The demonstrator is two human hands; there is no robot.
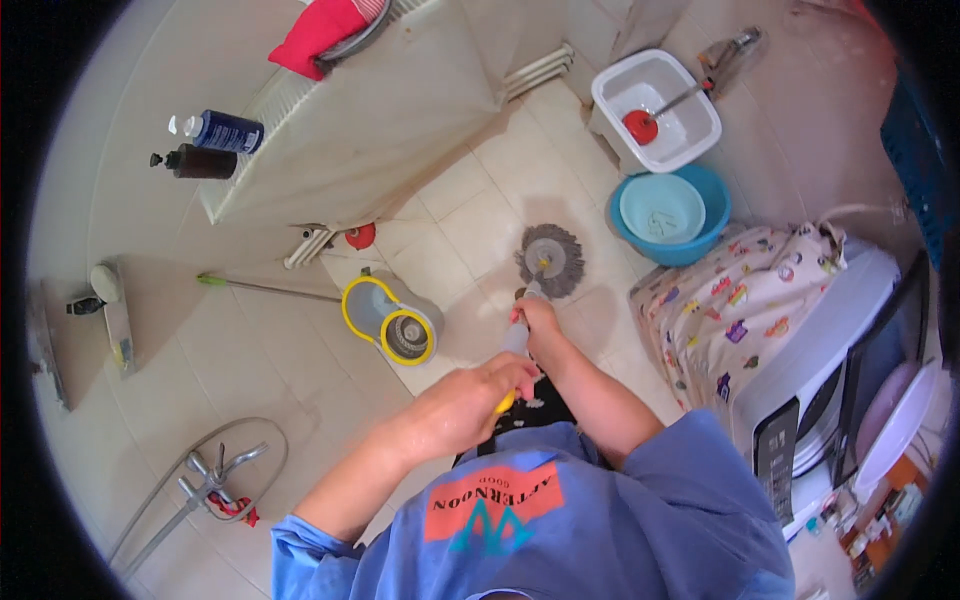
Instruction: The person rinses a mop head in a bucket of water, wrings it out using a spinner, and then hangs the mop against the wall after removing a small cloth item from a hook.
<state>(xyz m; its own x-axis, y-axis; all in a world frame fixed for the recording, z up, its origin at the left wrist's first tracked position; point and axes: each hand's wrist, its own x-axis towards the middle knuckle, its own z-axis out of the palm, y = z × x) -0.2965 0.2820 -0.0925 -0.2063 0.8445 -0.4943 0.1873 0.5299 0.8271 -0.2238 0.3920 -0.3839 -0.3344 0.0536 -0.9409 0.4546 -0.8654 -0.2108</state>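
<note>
My left hand (476, 394) grips the upper part of a mop handle (517, 337), close to its yellow end (505, 402). Farther down the same handle, my right hand (536, 322) is closed around it. The handle slants away from my body to a round mop head (551, 260) with grey strands, which is spread on the light tiled floor (480, 217). To the left of the mop stands a grey spin-mop bucket (427, 304) with a yellow rim and a round wringer basket (409, 335).
Right of the mop stand stacked blue basins (716, 202) and a white tub (656, 75) holding a red plunger (640, 127). A patterned cloth (720, 307) drapes an appliance at right. Bottles (229, 131) sit on a ledge; a shower mixer (214, 472) is on the left wall.
</note>
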